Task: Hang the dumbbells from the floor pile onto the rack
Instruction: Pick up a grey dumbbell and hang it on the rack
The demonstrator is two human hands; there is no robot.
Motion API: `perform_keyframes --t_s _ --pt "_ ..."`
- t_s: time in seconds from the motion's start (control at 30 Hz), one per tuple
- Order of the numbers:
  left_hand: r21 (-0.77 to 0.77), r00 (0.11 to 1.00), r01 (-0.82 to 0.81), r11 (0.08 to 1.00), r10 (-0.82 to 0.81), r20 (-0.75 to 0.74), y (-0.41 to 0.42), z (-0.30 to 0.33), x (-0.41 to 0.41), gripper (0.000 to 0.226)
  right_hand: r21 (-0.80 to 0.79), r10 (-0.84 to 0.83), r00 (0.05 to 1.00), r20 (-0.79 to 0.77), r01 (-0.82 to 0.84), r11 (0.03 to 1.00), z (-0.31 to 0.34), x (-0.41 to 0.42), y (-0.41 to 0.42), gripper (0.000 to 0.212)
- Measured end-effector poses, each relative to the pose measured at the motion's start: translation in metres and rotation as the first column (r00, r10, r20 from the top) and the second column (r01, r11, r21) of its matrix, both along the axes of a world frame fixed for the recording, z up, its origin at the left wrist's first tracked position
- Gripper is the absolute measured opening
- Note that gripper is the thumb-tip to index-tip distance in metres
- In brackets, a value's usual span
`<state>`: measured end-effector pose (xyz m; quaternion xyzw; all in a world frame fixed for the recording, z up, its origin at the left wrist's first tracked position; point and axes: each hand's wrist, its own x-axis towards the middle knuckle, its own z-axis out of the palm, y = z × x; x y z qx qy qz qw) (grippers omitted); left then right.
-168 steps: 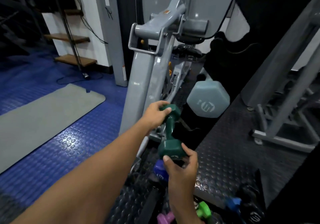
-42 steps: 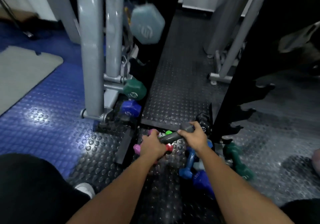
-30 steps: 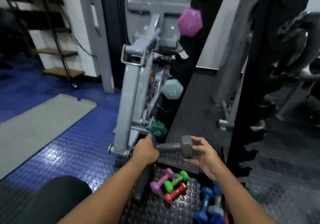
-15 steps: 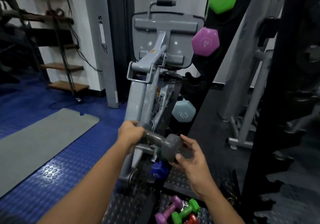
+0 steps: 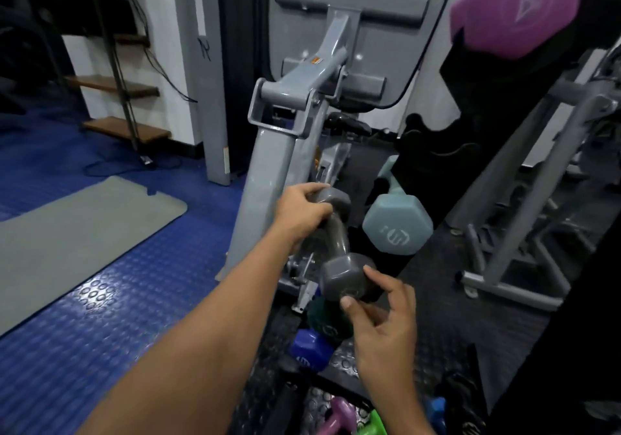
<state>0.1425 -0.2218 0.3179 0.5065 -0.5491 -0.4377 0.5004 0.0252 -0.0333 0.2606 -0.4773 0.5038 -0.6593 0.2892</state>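
Grey dumbbell (image 5: 339,249) held up in front of the black rack (image 5: 433,152), tilted, just left of the pale blue dumbbell (image 5: 396,229) already hung. Left hand (image 5: 302,209) wrapped around the far head and handle; right hand (image 5: 383,320) only fingertips on the near head - loose pinch. Risk: near end slips off the fingertips and drops onto the green dumbbell (image 5: 324,320) and blue dumbbell (image 5: 311,350) below - or it knocks the pale blue 1.
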Motion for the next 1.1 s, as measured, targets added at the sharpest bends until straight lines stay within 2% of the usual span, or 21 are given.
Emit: perform_keyframes --t_s 0.17,0.3,0.4,0.5,0.57,0.7,0.9,1.1 --pt "-0.042 0.997 0.073 0.996 -0.075 -0.031 -0.015 -0.002 -0.022 0.058 -0.035 -0.091 0.995 -0.046 0.089 0.995 -0.003 0.004 -0.009 0.059" --pt "-0.052 0.982 0.183 0.982 -0.185 -0.047 -0.024 -0.020 -0.035 0.050 -0.017 -0.141 0.980 -0.141 0.140 0.990 -0.007 0.003 -0.012 0.058" --pt "-0.048 0.955 0.295 0.954 -0.295 0.001 -0.030 -0.031 -0.037 0.051 -0.053 -0.232 0.899 -0.372 0.228 0.972 -0.008 -0.003 -0.012 0.063" --pt "-0.082 0.918 0.389 0.918 -0.378 0.119 -0.027 -0.037 -0.040 0.056 -0.114 -0.301 0.795 -0.526 0.285 0.952 -0.012 -0.009 -0.009 0.054" --pt "-0.084 0.915 0.386 0.918 -0.370 0.162 -0.022 -0.041 -0.045 0.053 -0.137 -0.321 0.722 -0.613 0.302 0.943 -0.013 -0.010 -0.006 0.050" --pt "-0.063 0.919 0.334 0.940 -0.311 0.242 -0.018 -0.046 -0.048 0.041 -0.107 -0.297 0.638 -0.710 0.320 0.941 -0.005 -0.013 -0.003 0.048" --pt "0.023 0.889 0.334 0.942 -0.323 0.325 -0.004 -0.043 -0.039 0.038 -0.043 -0.199 0.626 -0.754 0.255 0.966 0.009 -0.022 0.000 0.046" --pt "-0.052 0.766 0.308 0.950 -0.215 0.606 0.055 -0.024 -0.004 0.047 0.142 0.006 0.581 -0.814 0.189 0.972 0.039 -0.036 0.012 0.053"
